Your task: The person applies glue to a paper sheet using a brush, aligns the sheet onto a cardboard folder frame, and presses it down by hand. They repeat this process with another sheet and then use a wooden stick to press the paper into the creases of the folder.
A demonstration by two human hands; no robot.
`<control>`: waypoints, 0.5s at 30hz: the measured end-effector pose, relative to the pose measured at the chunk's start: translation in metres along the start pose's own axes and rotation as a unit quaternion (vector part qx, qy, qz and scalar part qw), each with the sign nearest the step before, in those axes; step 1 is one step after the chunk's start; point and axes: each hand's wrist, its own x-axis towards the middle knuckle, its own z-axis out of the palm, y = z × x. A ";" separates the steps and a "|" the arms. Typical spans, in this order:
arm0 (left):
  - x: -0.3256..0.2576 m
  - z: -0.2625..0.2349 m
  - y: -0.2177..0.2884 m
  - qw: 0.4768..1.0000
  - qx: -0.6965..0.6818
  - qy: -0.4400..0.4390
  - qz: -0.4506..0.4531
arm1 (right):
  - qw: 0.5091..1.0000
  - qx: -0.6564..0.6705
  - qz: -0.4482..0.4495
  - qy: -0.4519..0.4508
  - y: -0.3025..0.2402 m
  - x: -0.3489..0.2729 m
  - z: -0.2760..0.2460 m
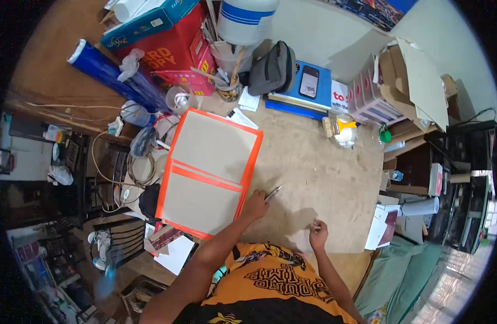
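The left hand (255, 206) rests on the worktop (324, 173) just beside the right edge of the grey board (208, 173), its grip pinching a slim metal pen-like tool (274, 193) by the near end; the rest of the tool sticks out past the fingers, its tip aimed up and to the right, toward the worktop's far right corner. Its long axis runs on that diagonal, low over the surface. It looks light, stiff and smooth, so a fingertip pinch near the back third should steer it well, though a slick barrel could turn in the fingers. The board, two grey panels edged and hinged with orange tape, lies flat toward the worktop's left edge, its near corner hanging past it, its long axis running from near-left to far-right. It seems rigid, light and liable to fold at the taped middle seam, so it is best taken by a long taped edge with the hand spread. The right hand (318, 234) is near the worktop's near edge, grip pressed together on something too small to make out.
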 end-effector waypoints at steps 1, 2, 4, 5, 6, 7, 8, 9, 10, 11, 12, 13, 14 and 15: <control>0.003 -0.006 -0.003 1.000 0.002 -0.003 -0.007 | 1.000 0.009 0.029 -0.002 0.008 -0.008 -0.003; 0.012 -0.015 -0.009 0.997 -0.077 -0.022 0.013 | 0.998 0.018 0.057 -0.004 0.015 -0.010 -0.002; 0.030 -0.034 -0.027 0.980 -0.196 0.006 0.027 | 0.999 -0.002 0.053 -0.013 0.019 -0.008 0.009; 0.037 -0.043 -0.039 0.970 -0.235 0.052 0.020 | 0.999 -0.025 0.046 -0.014 0.020 -0.008 0.015; 0.046 -0.061 -0.041 0.943 -0.328 0.047 -0.019 | 0.999 -0.031 0.013 -0.007 0.019 -0.004 0.023; 0.054 -0.083 -0.041 0.906 -0.417 0.043 -0.058 | 0.999 -0.033 0.012 -0.012 0.013 0.003 0.030; 0.062 -0.101 -0.050 0.880 -0.455 0.064 -0.119 | 0.998 -0.035 -0.012 -0.044 0.000 0.015 0.040; 0.073 -0.117 -0.058 0.849 -0.492 0.082 -0.176 | 0.996 -0.038 -0.035 -0.073 -0.016 0.026 0.050; 0.083 -0.139 -0.063 0.829 -0.505 0.101 -0.221 | 0.995 0.017 -0.054 -0.082 -0.036 0.038 0.058; 0.094 -0.161 -0.064 0.807 -0.516 0.118 -0.262 | 0.994 0.018 -0.056 -0.088 -0.051 0.047 0.067; 0.104 -0.182 -0.065 0.829 -0.455 0.138 -0.293 | 0.991 0.040 -0.076 -0.104 -0.064 0.060 0.076; 0.113 -0.195 -0.066 0.848 -0.393 0.154 -0.321 | 0.987 0.062 -0.094 -0.116 -0.072 0.070 0.082; 0.122 -0.202 -0.072 0.833 -0.413 0.176 -0.323 | 0.985 0.059 -0.109 -0.119 -0.078 0.079 0.088; 0.129 -0.204 -0.085 0.830 -0.414 0.180 -0.326 | 0.984 0.059 -0.112 -0.125 -0.085 0.087 0.094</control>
